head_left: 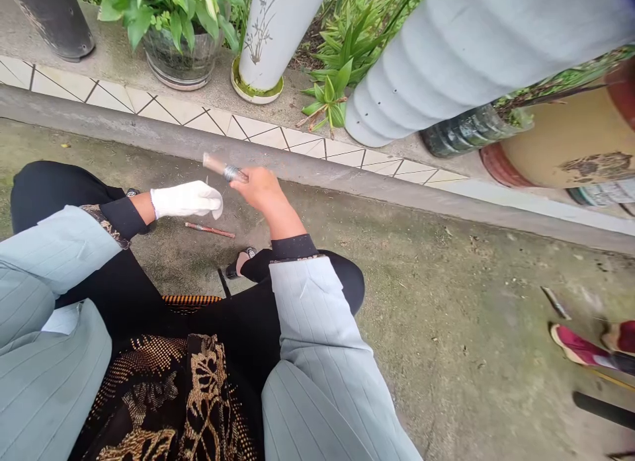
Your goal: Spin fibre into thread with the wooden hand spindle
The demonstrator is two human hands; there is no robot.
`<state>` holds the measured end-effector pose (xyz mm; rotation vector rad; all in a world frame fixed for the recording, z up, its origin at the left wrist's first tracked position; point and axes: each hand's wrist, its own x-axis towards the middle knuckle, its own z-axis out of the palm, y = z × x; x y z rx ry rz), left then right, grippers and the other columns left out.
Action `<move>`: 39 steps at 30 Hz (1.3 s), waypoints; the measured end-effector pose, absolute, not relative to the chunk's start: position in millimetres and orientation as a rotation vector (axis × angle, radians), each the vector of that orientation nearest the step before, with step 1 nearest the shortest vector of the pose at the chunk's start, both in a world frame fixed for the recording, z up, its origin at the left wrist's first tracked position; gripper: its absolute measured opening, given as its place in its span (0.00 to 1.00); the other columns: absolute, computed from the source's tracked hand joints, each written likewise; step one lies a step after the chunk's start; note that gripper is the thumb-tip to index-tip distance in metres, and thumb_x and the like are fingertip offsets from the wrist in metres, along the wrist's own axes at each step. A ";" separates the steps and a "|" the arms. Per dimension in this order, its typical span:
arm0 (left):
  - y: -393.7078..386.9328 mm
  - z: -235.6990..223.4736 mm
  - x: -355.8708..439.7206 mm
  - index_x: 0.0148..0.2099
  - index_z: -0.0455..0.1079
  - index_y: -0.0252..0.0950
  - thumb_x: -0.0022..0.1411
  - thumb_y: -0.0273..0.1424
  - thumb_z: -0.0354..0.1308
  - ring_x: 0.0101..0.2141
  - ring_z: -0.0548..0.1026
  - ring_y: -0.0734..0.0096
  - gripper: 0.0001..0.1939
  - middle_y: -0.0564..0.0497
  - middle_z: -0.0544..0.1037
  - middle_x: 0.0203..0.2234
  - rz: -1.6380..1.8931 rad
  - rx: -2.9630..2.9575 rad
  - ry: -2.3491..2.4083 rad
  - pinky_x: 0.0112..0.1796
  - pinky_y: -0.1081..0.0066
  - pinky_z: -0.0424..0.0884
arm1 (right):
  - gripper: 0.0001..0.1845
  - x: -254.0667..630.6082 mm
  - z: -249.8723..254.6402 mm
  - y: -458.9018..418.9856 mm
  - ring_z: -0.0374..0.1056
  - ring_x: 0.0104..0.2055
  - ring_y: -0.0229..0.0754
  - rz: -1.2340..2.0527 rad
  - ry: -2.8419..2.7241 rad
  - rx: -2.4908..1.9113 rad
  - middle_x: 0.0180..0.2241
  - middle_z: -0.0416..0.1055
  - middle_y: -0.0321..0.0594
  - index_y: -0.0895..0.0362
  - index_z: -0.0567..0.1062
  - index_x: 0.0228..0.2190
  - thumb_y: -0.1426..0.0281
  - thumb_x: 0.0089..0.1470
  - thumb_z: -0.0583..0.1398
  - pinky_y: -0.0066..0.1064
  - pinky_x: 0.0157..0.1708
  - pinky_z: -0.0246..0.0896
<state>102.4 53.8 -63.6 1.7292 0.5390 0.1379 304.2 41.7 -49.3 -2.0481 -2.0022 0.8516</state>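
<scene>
My right hand (258, 187) is bare and closed around a short wooden stick-like tool (232, 173) with a silvery band about its middle. Its pale far end points left and is blurred. Just left of it, my left hand (186, 199) wears a white cotton glove, its fingers curled together. A thin pointed thing (207, 180) shows at the glove's upper edge; its kind and the rest of it are hidden. On the concrete below the gloved hand lies a slim reddish stick (210, 230) with a light band near its left end.
A low tiled ledge (198, 120) runs across ahead, bearing a potted plant (181, 61), a white post (268, 38) and a large ribbed grey column (446, 57). At far right are another person's red shoes (578, 345) and a small stick (555, 302) on the concrete.
</scene>
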 end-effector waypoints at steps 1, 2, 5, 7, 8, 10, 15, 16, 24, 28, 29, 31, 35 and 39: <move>55.4 -64.6 101.3 0.32 0.72 0.29 0.64 0.43 0.52 0.20 0.62 0.79 0.21 0.50 0.71 0.22 0.129 1.767 0.537 0.23 0.77 0.57 | 0.11 302.7 -49.2 40.8 0.69 0.36 0.43 0.826 -2.119 -2.098 0.33 0.75 0.46 0.59 0.77 0.33 0.64 0.52 0.61 0.30 0.34 0.58; 57.1 -65.1 99.9 0.31 0.72 0.30 0.64 0.42 0.52 0.20 0.62 0.79 0.20 0.50 0.72 0.22 0.118 1.810 0.544 0.24 0.77 0.58 | 0.11 301.5 -48.5 39.8 0.69 0.37 0.44 0.839 -2.225 -2.128 0.34 0.75 0.47 0.59 0.77 0.34 0.64 0.52 0.61 0.31 0.34 0.57; 61.5 -63.8 95.4 0.28 0.70 0.31 0.62 0.38 0.52 0.21 0.63 0.79 0.16 0.51 0.71 0.21 0.073 1.894 0.570 0.25 0.77 0.58 | 0.10 299.9 -45.8 36.3 0.69 0.34 0.42 1.071 -2.482 -2.075 0.32 0.75 0.46 0.59 0.78 0.32 0.65 0.51 0.62 0.30 0.30 0.54; 62.9 -62.3 93.3 0.27 0.69 0.31 0.61 0.37 0.53 0.21 0.63 0.78 0.16 0.52 0.69 0.21 0.038 1.890 0.546 0.25 0.77 0.58 | 0.08 300.6 -44.1 33.8 0.66 0.28 0.38 1.382 -2.584 -1.877 0.27 0.74 0.42 0.59 0.77 0.29 0.67 0.51 0.62 0.29 0.27 0.53; 63.2 -61.8 92.7 0.27 0.68 0.32 0.61 0.38 0.54 0.21 0.62 0.79 0.16 0.52 0.69 0.21 0.032 1.865 0.532 0.25 0.77 0.58 | 0.07 301.7 -42.8 32.6 0.64 0.25 0.36 1.574 -2.597 -1.718 0.24 0.72 0.39 0.59 0.77 0.28 0.68 0.51 0.61 0.28 0.26 0.52; 63.7 -62.0 91.9 0.27 0.68 0.32 0.60 0.40 0.56 0.20 0.62 0.79 0.16 0.52 0.69 0.20 0.076 1.780 0.546 0.24 0.76 0.57 | 0.06 305.7 -38.3 30.3 0.60 0.22 0.32 1.897 -2.499 -1.355 0.21 0.68 0.34 0.59 0.76 0.28 0.69 0.51 0.61 0.27 0.24 0.52; 64.4 -65.0 91.7 0.34 0.70 0.31 0.62 0.47 0.54 0.19 0.62 0.78 0.21 0.54 0.64 0.16 0.414 1.533 0.611 0.23 0.75 0.58 | 0.16 323.3 -17.0 29.9 0.59 0.23 0.30 1.652 -1.725 -1.129 0.23 0.66 0.32 0.59 0.71 0.29 0.58 0.51 0.64 0.23 0.24 0.56; 63.9 -64.7 92.2 0.34 0.70 0.31 0.62 0.47 0.53 0.19 0.61 0.78 0.22 0.54 0.64 0.16 0.438 1.514 0.616 0.22 0.76 0.58 | 0.17 326.5 -14.5 31.5 0.59 0.23 0.30 1.520 -1.592 -1.170 0.23 0.66 0.33 0.59 0.71 0.29 0.56 0.52 0.63 0.23 0.24 0.57; 54.8 -50.8 99.2 0.30 0.71 0.31 0.62 0.40 0.55 0.24 0.67 0.77 0.16 0.47 0.75 0.26 0.170 1.743 0.551 0.26 0.77 0.62 | 0.12 319.8 -45.7 46.0 0.65 0.30 0.39 0.899 -1.775 -1.939 0.27 0.70 0.40 0.59 0.74 0.32 0.62 0.55 0.60 0.29 0.30 0.59; 55.9 -51.1 96.0 0.29 0.70 0.32 0.62 0.38 0.52 0.23 0.67 0.77 0.16 0.50 0.74 0.24 0.140 1.857 0.571 0.26 0.76 0.62 | 0.12 307.2 -54.6 42.4 0.67 0.36 0.44 0.844 -2.191 -2.085 0.34 0.74 0.46 0.59 0.76 0.34 0.63 0.53 0.60 0.31 0.34 0.56; 56.8 -51.1 94.2 0.29 0.70 0.32 0.62 0.38 0.52 0.23 0.68 0.76 0.16 0.50 0.73 0.24 0.139 1.882 0.580 0.27 0.76 0.62 | 0.12 304.6 -54.0 40.8 0.67 0.36 0.44 0.889 -2.282 -2.080 0.34 0.74 0.47 0.59 0.77 0.34 0.63 0.53 0.60 0.31 0.33 0.55; 59.0 -50.7 90.1 0.28 0.70 0.32 0.62 0.39 0.52 0.24 0.69 0.76 0.17 0.51 0.73 0.23 0.128 1.922 0.589 0.29 0.76 0.63 | 0.11 300.2 -50.9 37.2 0.67 0.34 0.42 1.017 -2.455 -2.036 0.32 0.74 0.46 0.59 0.77 0.31 0.64 0.52 0.61 0.30 0.31 0.53; 63.9 -51.6 84.4 0.28 0.70 0.31 0.61 0.39 0.55 0.25 0.68 0.76 0.16 0.51 0.72 0.23 0.109 1.920 0.551 0.29 0.76 0.63 | 0.06 297.2 -41.4 29.5 0.63 0.25 0.34 1.668 -2.612 -1.637 0.24 0.69 0.37 0.59 0.75 0.27 0.68 0.50 0.61 0.27 0.25 0.51; 65.4 -57.8 86.2 0.30 0.70 0.31 0.61 0.43 0.57 0.21 0.65 0.79 0.18 0.50 0.72 0.23 0.310 1.715 0.642 0.24 0.77 0.61 | 0.09 306.3 -28.6 26.0 0.60 0.23 0.32 1.993 -2.129 -1.082 0.23 0.66 0.32 0.59 0.73 0.30 0.64 0.51 0.62 0.25 0.24 0.55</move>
